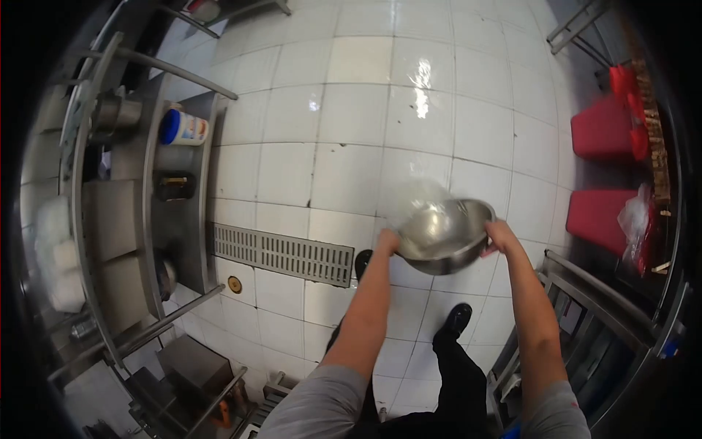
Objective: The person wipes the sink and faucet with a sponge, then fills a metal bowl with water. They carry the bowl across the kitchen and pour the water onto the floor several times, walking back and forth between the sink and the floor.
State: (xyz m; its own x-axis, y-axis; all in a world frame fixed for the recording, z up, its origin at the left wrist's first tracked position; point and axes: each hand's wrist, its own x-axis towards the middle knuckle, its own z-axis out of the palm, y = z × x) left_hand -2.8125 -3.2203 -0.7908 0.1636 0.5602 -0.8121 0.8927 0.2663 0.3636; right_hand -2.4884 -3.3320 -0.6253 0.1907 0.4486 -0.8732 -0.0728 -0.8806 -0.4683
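A shiny steel mixing bowl (464, 256) hangs over the tiled floor, held between my two hands. My left hand (388, 241) is closed on its left rim. On the opposite side, my right hand (500, 238) grips the right rim. The bowl is tilted away from me. Beyond its far rim, a pale, see-through blur (418, 196) spreads above the tiles and looks like water leaving the bowl. My fingertips are partly hidden by the bowl and my hands.
A long floor drain grate (285, 253) lies left of my feet. Steel shelving (150, 197) along the left holds a blue-lidded tub (184, 128). Red bins (601, 219) stand on the right, near a steel rack (596, 293). The white floor tiles (351, 172) shine in places.
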